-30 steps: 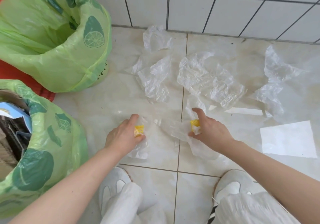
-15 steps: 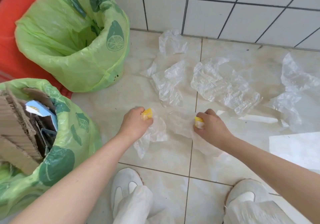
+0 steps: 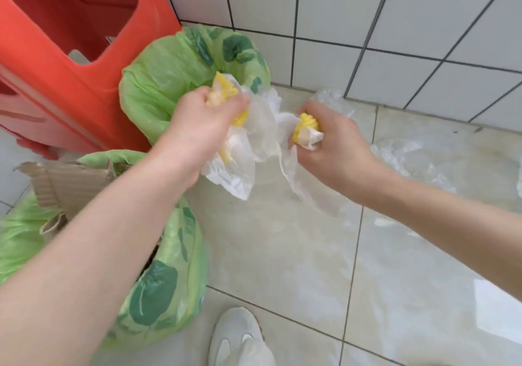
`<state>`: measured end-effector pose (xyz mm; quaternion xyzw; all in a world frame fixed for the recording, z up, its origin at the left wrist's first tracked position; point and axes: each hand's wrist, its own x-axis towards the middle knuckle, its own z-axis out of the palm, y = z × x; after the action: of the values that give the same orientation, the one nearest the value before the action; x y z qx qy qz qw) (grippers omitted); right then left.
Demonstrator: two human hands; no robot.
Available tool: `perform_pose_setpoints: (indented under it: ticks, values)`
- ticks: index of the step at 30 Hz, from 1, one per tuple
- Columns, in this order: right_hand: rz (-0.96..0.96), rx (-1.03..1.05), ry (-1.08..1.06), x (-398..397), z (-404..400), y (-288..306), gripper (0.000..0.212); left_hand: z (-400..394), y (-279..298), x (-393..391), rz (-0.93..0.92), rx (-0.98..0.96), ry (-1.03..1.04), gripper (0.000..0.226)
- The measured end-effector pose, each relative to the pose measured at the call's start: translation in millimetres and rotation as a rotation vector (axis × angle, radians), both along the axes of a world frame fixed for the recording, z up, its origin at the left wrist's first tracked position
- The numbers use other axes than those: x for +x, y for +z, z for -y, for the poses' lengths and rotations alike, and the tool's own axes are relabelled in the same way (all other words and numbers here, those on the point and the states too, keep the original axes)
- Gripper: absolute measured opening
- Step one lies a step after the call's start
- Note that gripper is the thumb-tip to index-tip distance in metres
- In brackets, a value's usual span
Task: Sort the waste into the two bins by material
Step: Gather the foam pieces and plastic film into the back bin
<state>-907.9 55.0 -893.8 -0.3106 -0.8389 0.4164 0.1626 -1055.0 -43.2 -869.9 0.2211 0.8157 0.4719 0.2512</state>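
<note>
Both hands are closed on crumpled clear plastic bags with yellow parts, the left hand (image 3: 203, 124) over the far bin's (image 3: 158, 83) rim, the right hand (image 3: 330, 145) just beside it above the floor (image 3: 282, 247); release only once fully over the opening.

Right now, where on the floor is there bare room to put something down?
Bare floor tile lies between the near bin, the shoe and the right forearm. Crowded: loose clear plastic along the wall on the right, and both hands' plastic bags by the far bin.
</note>
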Motion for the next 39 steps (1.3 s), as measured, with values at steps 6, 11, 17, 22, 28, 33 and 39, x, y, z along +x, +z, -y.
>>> perform_pose_setpoints:
  ticks: [6,11,17,22,28,33,39]
  values:
    - [-0.135,-0.135,0.021,-87,-18,23,0.015,-8,29,-58,-0.05,-0.011,0.066,0.046]
    - [-0.121,-0.417,0.028,-147,-31,29,0.048,-18,27,-105,-0.079,-0.028,0.156,0.043]
    - [-0.099,-0.665,-0.019,-204,-38,32,0.09,-33,13,-151,-0.174,-0.112,0.29,0.078]
    - [0.273,-0.297,0.088,-228,-40,5,0.071,-32,-12,-168,-0.072,-0.41,0.065,0.092]
    - [0.752,0.292,0.626,-229,-40,-16,0.048,-30,-27,-157,0.079,-0.713,-0.441,0.036]
    - [0.775,0.316,0.699,-232,-44,-11,0.038,-39,-19,-155,0.034,-0.879,-0.522,0.058]
    - [0.499,0.236,0.572,-214,-60,10,0.048,-39,20,-163,-0.107,-0.875,-0.466,0.059]
